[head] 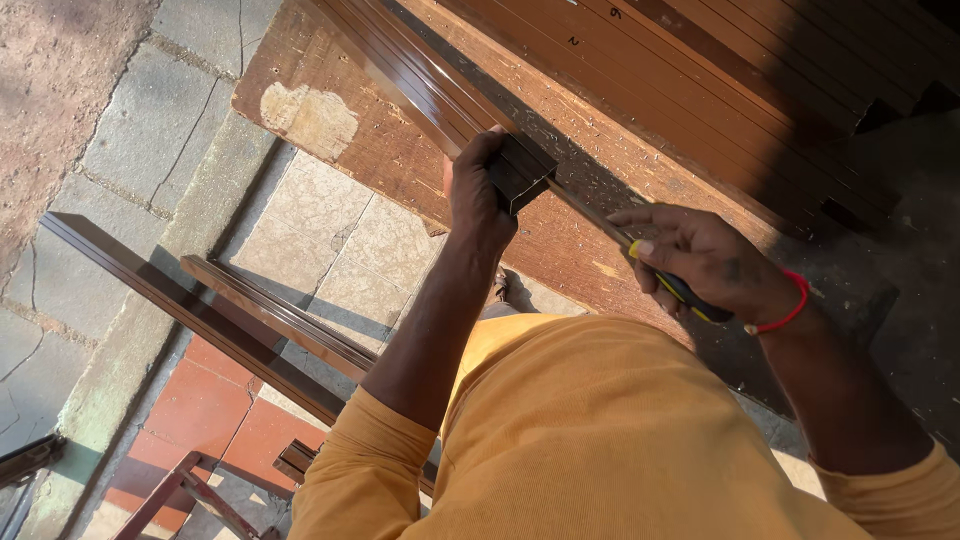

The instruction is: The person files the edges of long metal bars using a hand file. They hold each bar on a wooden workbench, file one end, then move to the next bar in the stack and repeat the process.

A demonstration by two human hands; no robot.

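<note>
A long brown profile strip (400, 70) is laid on the wooden workbench (560, 240), its long axis running from upper left down to its cut end at centre. That end is gripped tightly by the left hand (478, 190). A yellow-and-black-handled screwdriver (680, 290) is clasped in the right hand (710, 262) — its shaft pointed up-left toward the strip's end.

Brown profile lengths (215, 310) on paved floor (330, 235)
</note>
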